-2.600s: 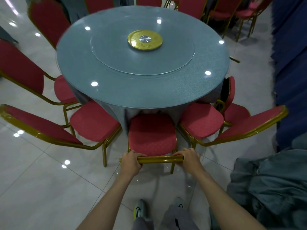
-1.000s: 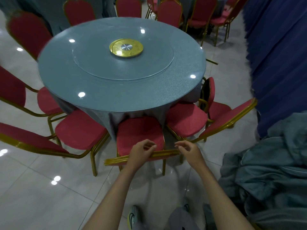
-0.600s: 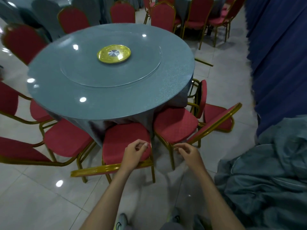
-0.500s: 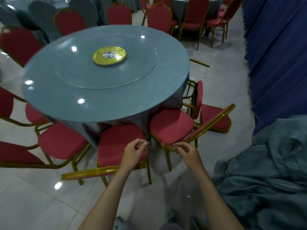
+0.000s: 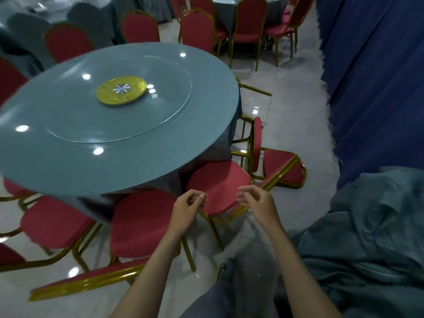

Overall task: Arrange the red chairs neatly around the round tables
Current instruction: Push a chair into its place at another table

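a person's left hand (image 5: 187,208) and right hand (image 5: 258,201) hover side by side, a little apart, above two red chairs at a round table (image 5: 57,161) in a banquet hall. both hands hold nothing. the fingers are loosely curled and the thumbs sit close to the fingertips.

the left hand hangs over the gap between the near chair (image 5: 142,221) and the second chair (image 5: 218,187). the right hand is over the second chair's gold back rail, and whether it touches the rail cannot be told.

the near chair's seat is tucked partly under the grey-blue tablecloth, with its gold-framed back toward the camera at lower left. the second chair sits just to its right at an angle, its seat also reaching under the table edge. just beyond it, a third chair (image 5: 284,167) is turned out of line: its back is edge-on next to the table and its seat points toward the blue curtain (image 5: 378,88).

more red chairs (image 5: 52,223), blurred, ring the table's left side. a glass turntable (image 5: 160,115) with a gold disc (image 5: 121,90) lies on the tabletop. a heap of grey-green cloth (image 5: 367,237) fills the lower right on the pale tiled floor (image 5: 286,99). further chairs (image 5: 249,21) stand around another table at the top.
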A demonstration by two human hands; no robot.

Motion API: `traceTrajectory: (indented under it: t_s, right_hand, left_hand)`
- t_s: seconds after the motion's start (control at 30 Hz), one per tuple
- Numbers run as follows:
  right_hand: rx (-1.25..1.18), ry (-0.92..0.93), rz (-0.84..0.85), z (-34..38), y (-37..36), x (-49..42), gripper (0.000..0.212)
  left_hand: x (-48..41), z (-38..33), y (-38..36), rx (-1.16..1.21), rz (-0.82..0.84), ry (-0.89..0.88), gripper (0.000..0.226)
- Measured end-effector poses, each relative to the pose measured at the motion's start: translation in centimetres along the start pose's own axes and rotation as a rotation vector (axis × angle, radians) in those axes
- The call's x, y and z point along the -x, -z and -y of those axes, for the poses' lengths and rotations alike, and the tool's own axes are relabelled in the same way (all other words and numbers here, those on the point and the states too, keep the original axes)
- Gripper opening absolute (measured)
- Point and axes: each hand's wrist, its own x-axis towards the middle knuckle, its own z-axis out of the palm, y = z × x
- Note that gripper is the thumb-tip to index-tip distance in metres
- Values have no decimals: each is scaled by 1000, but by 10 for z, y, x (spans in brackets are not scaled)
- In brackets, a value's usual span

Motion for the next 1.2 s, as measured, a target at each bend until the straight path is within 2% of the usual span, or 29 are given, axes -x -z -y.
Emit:
traceTrajectory:
  t_s: [0.47,0.73,1.2]
  right_hand:
    - [160,46,49,41,56,-165,25]
    - [164,15,144,37,79,-245,25]
    - [258,2,599,9,123,-373,22]
  left_hand:
    - [-169,-33,-75,121,-30,49,12]
    - [-221,-45,-105,117,-103,86,12]
    - [-246,-50,-172,107,-473,294,13]
